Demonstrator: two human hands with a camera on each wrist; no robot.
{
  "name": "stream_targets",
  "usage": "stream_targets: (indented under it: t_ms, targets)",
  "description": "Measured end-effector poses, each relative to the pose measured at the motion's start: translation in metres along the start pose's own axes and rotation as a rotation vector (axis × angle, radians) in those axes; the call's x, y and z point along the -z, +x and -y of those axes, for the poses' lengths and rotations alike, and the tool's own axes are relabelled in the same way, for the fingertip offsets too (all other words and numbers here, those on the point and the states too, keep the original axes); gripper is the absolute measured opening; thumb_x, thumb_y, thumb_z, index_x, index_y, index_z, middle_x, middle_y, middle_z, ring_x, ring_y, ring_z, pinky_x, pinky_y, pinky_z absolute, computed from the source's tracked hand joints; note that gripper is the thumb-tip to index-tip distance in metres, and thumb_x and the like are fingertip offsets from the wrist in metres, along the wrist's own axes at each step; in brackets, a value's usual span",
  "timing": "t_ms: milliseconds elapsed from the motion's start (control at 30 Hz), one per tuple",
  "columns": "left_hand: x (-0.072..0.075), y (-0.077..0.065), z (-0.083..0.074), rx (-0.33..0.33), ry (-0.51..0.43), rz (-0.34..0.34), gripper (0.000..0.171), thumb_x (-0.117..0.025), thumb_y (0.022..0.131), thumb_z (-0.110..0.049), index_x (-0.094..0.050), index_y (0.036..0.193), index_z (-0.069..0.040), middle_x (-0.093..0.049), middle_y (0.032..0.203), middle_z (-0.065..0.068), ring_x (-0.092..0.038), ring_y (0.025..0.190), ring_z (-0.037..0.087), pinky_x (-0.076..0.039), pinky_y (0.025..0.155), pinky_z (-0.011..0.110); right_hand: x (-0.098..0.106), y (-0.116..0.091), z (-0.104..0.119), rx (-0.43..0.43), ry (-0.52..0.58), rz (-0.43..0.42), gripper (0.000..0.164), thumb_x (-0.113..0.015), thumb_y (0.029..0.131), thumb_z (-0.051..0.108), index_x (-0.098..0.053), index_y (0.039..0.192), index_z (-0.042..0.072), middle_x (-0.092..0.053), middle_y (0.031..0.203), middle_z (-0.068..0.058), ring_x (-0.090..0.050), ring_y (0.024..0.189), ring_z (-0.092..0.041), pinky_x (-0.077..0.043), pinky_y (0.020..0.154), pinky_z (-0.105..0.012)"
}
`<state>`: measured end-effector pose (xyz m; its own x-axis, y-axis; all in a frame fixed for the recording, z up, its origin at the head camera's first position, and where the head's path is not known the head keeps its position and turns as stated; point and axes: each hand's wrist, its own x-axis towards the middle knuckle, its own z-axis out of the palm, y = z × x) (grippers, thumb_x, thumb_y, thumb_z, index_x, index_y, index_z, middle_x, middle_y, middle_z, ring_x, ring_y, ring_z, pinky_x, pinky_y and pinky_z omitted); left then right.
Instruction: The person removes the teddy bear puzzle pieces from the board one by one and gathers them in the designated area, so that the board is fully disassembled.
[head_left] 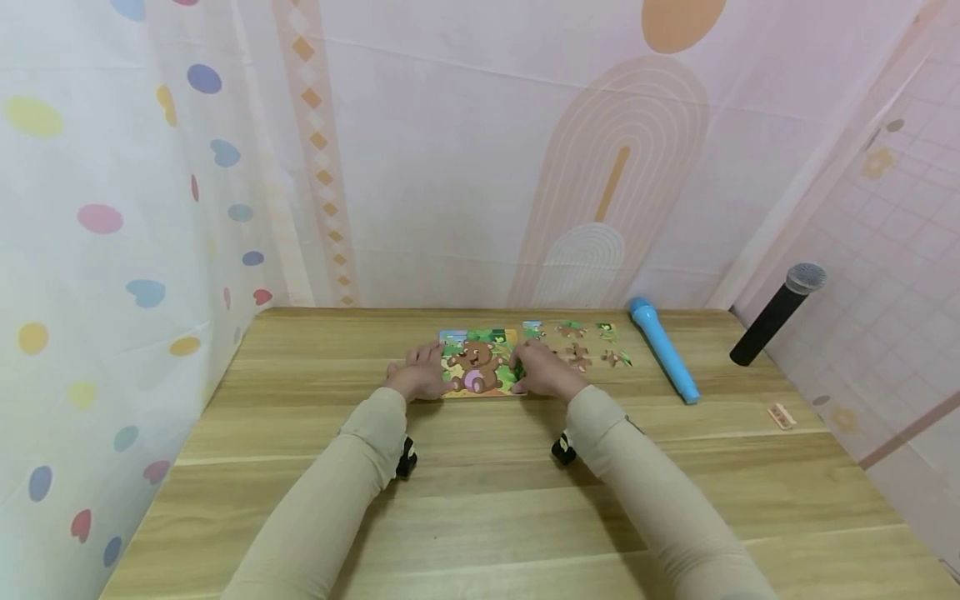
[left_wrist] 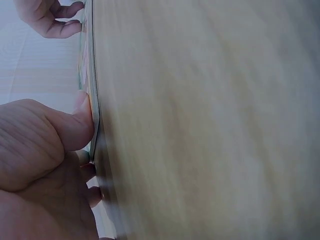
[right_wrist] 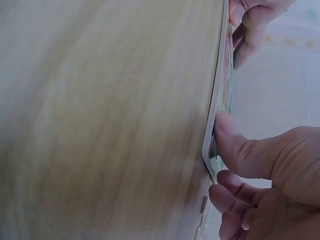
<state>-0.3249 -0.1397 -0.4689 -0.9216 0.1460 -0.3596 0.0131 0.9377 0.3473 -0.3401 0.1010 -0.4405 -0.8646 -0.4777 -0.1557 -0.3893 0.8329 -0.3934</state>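
Observation:
A small jigsaw puzzle (head_left: 477, 367) with a brown cartoon bear lies flat on the wooden table. At its left edge rests my left hand (head_left: 418, 374), thumb on the puzzle and the other fingers spread beside it. My right hand (head_left: 546, 370) bends over the right edge. Its thumb and forefinger touch the puzzle face with a gap between them; whether they pinch a piece cannot be made out. In the right wrist view the thumb lies near a rounded corner, the other fingers curled. Several loose puzzle pieces (head_left: 578, 357) lie to the right, some partly behind the right hand.
Right of the loose pieces lies a blue microphone (head_left: 666, 352). Farther right is a black microphone (head_left: 772, 321) with a grey mesh head. A small pinkish packet (head_left: 782, 416) sits near the table's right edge. Patterned curtains (head_left: 450, 167) hang behind the table (head_left: 480, 517).

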Motion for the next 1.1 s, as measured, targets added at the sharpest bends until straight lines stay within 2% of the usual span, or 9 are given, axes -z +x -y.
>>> stream_targets:
  t_ms: [167,533,800,1100]
  targets:
    - [0.000,0.000,-0.001,0.006,0.008,0.007,0.084,-0.051,0.105,-0.046,-0.004,0.164,-0.009,0.002,0.171,0.011,-0.003,0.154,0.037,-0.012,0.113,0.072,-0.001,0.001,0.002,-0.012,0.005,0.013,0.033,-0.080,0.088,0.016,-0.061,0.113,0.005,-0.052,0.116,-0.008,-0.053,0.104,-0.024,-0.047,0.096,-0.039]
    - [0.001,-0.002,-0.003,0.027,-0.004,0.019,0.083,-0.051,0.105,-0.044,-0.003,0.164,-0.011,0.003,0.171,0.008,0.001,0.155,0.035,-0.008,0.114,0.072,0.002,0.001,-0.001,0.040,0.092,0.016,0.033,-0.079,0.089,0.011,-0.062,0.115,-0.001,-0.058,0.113,-0.010,-0.056,0.102,-0.023,-0.049,0.092,-0.040]
    - [0.000,0.002,-0.002,0.033,-0.008,0.033,0.083,-0.049,0.106,-0.043,0.001,0.165,-0.014,0.008,0.171,0.007,0.005,0.155,0.034,-0.004,0.114,0.073,0.005,-0.002,0.002,0.085,0.042,0.031,0.033,-0.074,0.094,0.011,-0.065,0.122,-0.004,-0.060,0.120,-0.014,-0.058,0.112,-0.027,-0.050,0.096,-0.041]
    - [-0.005,0.010,0.003,0.023,-0.024,0.031,0.083,-0.050,0.106,-0.042,0.001,0.164,-0.012,0.008,0.171,0.008,0.006,0.155,0.035,-0.002,0.113,0.074,0.001,-0.001,0.000,0.080,0.019,-0.007,0.038,-0.078,0.090,0.012,-0.063,0.121,-0.004,-0.059,0.119,-0.014,-0.057,0.110,-0.027,-0.049,0.098,-0.041]
